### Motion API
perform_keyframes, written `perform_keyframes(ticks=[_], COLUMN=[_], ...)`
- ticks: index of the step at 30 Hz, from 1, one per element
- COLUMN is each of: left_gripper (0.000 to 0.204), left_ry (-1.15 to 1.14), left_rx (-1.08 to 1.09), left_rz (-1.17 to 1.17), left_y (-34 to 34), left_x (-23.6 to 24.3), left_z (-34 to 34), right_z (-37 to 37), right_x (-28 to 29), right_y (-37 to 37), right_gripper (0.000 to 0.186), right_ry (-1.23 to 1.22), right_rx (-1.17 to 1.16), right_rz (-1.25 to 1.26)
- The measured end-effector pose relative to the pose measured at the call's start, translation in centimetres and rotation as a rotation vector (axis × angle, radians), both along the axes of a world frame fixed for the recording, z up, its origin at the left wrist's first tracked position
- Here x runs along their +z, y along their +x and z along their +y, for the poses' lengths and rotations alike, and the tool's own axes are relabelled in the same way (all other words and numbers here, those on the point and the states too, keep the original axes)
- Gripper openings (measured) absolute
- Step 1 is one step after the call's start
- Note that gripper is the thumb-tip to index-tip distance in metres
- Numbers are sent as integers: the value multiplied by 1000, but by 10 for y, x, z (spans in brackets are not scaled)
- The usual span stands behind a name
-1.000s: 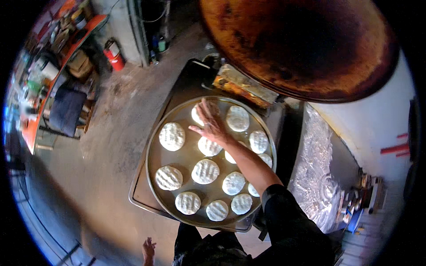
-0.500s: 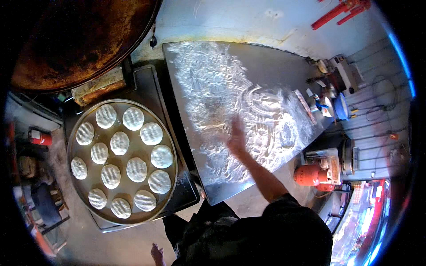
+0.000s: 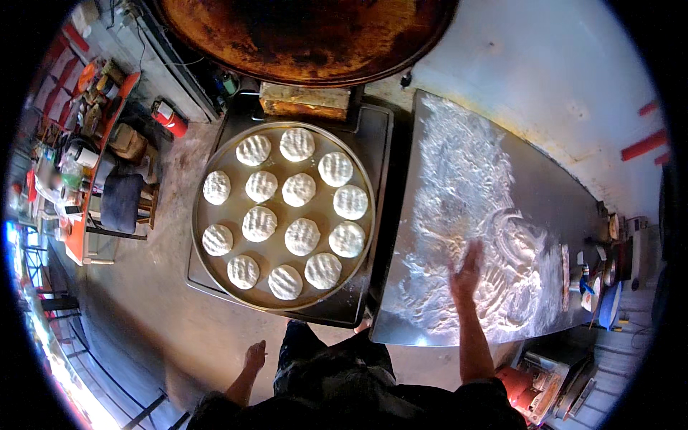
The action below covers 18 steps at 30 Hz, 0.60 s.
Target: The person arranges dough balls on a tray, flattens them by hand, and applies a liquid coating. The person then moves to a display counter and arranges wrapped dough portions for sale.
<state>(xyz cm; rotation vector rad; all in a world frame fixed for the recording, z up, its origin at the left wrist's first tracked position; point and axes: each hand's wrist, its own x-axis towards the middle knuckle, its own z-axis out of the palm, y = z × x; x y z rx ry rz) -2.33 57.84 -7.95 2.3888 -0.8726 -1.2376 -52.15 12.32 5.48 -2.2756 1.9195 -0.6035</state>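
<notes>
My right hand [image 3: 467, 274] is over the floured metal table [image 3: 552, 175], fingers stretched out and slightly blurred, with nothing in it. White flour [image 3: 466, 165] lies in smears and swirls around and beneath it. Low beside my body hangs my left hand [image 3: 255, 355], empty, its fingers loosely bent and apart. In front of me, left of the table, a large round metal pan [image 3: 208, 266] holds several flat round dough pieces [image 3: 302, 236] with grooves pressed into their tops.
A big browned round lid or pan [image 3: 301, 43] looms above the dough pan. At far left are a red fire extinguisher [image 3: 169, 119], a dark chair [image 3: 122, 202] and a cluttered orange-edged table [image 3: 80, 240]. A blue bowl [image 3: 610, 307] and a red gas cylinder [image 3: 517, 385] are at right.
The view has swung left, so the pan and table appear farther right. My right hand stays over the flour. More of my left forearm shows now.
</notes>
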Motion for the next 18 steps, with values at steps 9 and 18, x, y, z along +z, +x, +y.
perform_keyframes(ticks=[9, 18], left_gripper=[56, 63], left_ry=[35, 154], left_rx=[542, 826], left_rz=[192, 296], left_y=[72, 125], left_x=[-28, -19], left_z=[60, 72], right_z=[-115, -166], right_x=[-29, -80], right_y=[331, 383], right_gripper=[94, 94], right_ry=[26, 59], right_rx=[528, 529], right_rz=[35, 192])
